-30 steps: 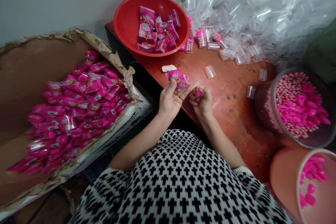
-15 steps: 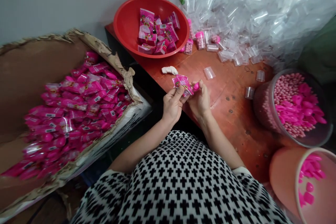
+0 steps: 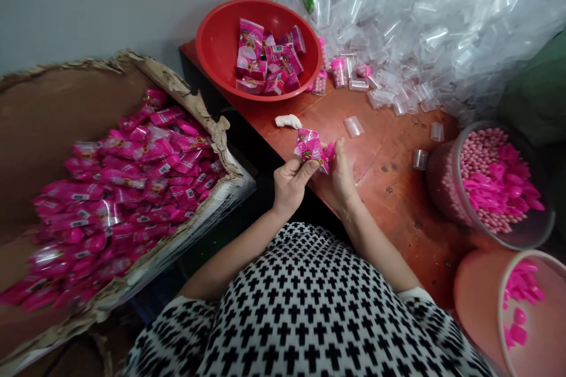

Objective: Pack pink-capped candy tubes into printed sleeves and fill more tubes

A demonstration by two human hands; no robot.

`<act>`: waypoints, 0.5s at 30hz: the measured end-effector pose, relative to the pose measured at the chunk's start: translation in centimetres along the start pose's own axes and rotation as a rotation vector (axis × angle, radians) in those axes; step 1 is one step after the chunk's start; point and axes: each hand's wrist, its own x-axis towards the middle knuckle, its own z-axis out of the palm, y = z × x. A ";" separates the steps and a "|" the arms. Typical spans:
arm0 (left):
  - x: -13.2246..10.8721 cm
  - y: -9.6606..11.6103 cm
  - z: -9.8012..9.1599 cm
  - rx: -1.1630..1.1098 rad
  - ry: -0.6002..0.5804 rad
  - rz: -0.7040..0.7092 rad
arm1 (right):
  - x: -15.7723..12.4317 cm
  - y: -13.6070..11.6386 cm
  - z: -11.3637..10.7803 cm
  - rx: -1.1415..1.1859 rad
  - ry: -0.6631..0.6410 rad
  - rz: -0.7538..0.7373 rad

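Note:
My left hand [image 3: 289,188] pinches a glossy pink printed packet [image 3: 307,144] between thumb and fingers, above the table's front edge. Beside it, my right hand [image 3: 341,179] is closed around a small container of which a bright pink end [image 3: 329,149] shows against the packet's right side. Whether that container is inside the packet or only touching it cannot be made out. Just beyond the packet lies a crumpled white piece [image 3: 288,121]. A clear plastic tube [image 3: 354,126] rests on the table a little past my right fingers.
A torn cardboard box [image 3: 221,129] full of filled pink packets stands at left. The red bowl [image 3: 212,41] holds more packets. Clear tubes [image 3: 411,29] are heaped at the back. At right are a clear tub [image 3: 442,182] of pink beads and a peach bucket [image 3: 480,288].
The packet has turned a little and stands more upright in my left hand. My right hand's fingers have shifted, and the pink end sits closer against the packet.

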 end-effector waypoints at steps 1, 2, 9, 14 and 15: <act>0.0 0.0 -0.1 -0.005 -0.004 0.001 | -0.1 0.0 0.0 0.009 0.004 0.015; 0.0 0.0 -0.1 -0.019 -0.008 -0.005 | -0.2 0.0 0.0 0.024 0.018 0.020; -0.1 0.8 0.9 -0.211 -0.045 -0.095 | 0.9 0.4 -0.6 0.250 0.115 0.009; -0.7 1.2 1.7 -0.305 -0.136 -0.154 | 1.9 0.2 -0.8 0.312 0.192 0.011; -0.6 1.3 1.7 -0.321 -0.139 -0.165 | 2.0 0.1 -0.7 0.286 0.179 -0.002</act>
